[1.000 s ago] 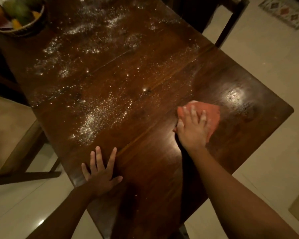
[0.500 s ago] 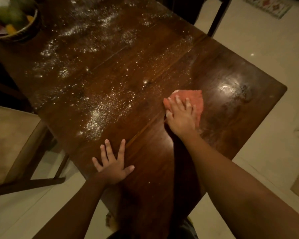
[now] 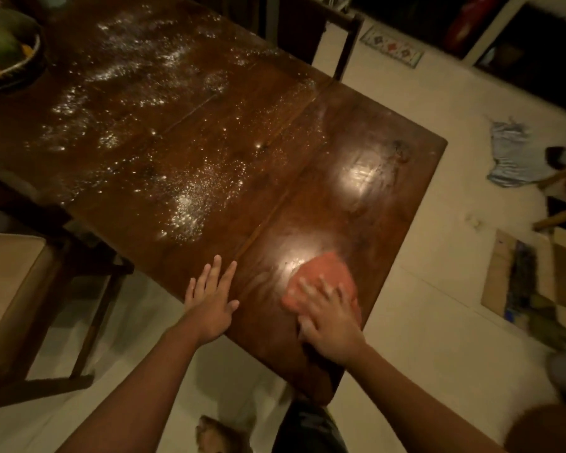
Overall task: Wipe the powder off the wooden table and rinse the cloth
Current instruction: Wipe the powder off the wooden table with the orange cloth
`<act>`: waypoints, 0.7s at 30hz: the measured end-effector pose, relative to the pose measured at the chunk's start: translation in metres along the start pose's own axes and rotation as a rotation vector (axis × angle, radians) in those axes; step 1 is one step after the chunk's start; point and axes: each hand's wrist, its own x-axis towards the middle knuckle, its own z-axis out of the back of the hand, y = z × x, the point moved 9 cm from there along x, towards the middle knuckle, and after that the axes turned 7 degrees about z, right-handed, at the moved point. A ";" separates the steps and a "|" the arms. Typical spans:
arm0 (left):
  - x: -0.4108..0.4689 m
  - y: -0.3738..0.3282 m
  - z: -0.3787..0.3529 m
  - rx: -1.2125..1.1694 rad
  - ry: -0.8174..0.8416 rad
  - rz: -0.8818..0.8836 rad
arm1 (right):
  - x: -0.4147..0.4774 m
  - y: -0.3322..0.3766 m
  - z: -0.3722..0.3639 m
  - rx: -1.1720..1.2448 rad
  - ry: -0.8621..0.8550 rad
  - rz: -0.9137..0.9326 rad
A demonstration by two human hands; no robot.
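Note:
A dark wooden table [image 3: 356, 132] fills the view. White powder [image 3: 190, 204] lies scattered over its left and far parts, while the near right leaf looks smeared and shiny. A pink cloth [image 3: 321, 276] lies flat near the table's front edge. My right hand [image 3: 330, 318] presses on the cloth with straight, spread fingers. My left hand [image 3: 209, 302] rests flat on the table edge to the left of the cloth, fingers straight, holding nothing.
A fruit basket [image 3: 10, 57] stands at the table's far left corner. One chair [image 3: 17, 289] sits at the left side, another chair [image 3: 324, 34] at the far side. A small rug [image 3: 392, 49] and blue fabric [image 3: 510, 155] lie on the pale floor.
My right hand has dragged the pink cloth toward me, from mid-table to near the front edge. My left hand stays flat on the table edge. The camera view has shifted.

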 end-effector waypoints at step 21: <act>-0.040 0.091 0.018 -0.290 -0.029 0.000 | 0.020 0.101 -0.025 0.077 0.037 0.299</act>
